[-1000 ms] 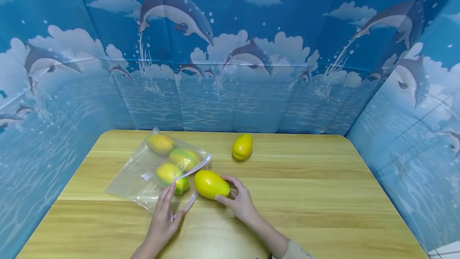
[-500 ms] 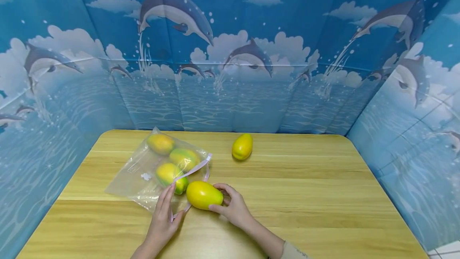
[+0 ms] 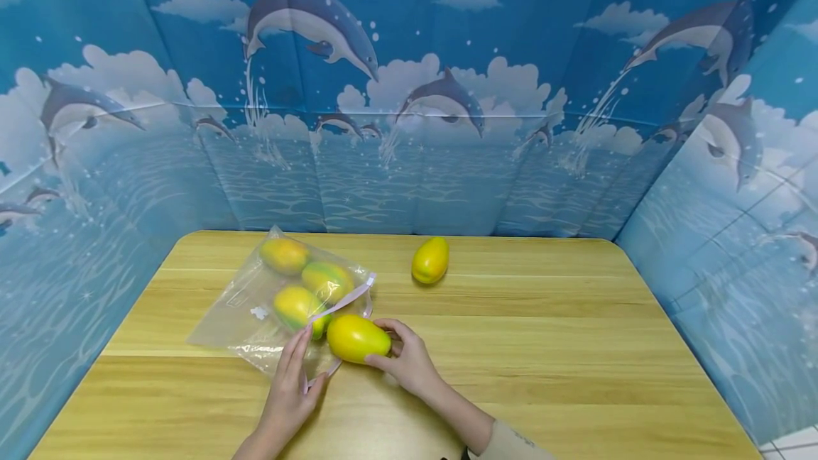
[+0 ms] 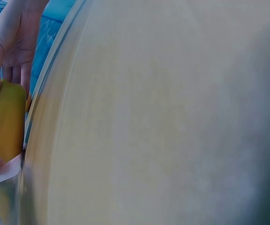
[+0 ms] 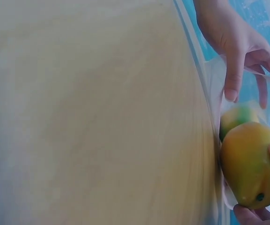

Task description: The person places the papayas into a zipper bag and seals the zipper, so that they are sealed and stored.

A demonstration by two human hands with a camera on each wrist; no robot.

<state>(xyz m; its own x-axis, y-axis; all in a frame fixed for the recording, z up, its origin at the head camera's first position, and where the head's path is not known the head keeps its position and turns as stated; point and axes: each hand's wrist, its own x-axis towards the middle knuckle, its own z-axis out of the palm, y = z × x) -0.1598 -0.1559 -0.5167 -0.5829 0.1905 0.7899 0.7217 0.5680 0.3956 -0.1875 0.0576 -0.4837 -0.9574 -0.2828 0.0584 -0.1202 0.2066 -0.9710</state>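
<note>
My right hand grips a yellow mango by its greenish right end, thumb on the near side and fingers on the far side. The mango's left end overlaps the mouth of a clear zip bag with a pale lilac strip. At that mouth, my left hand holds the edges apart with straight fingers on the upper edge and thumb near the lower one. Three yellow-green mangoes lie inside, the nearest just behind the strip. In the right wrist view the held mango partly covers a greener one.
Another yellow mango lies near the back edge of the wooden table, right of the bag. A blue dolphin-print curtain stands along the back and both sides.
My right hand has carried the mango left, first nearer me and then slightly away, to the bag's mouth. The nearest mango inside has shifted a little left. My left hand stays in place.
</note>
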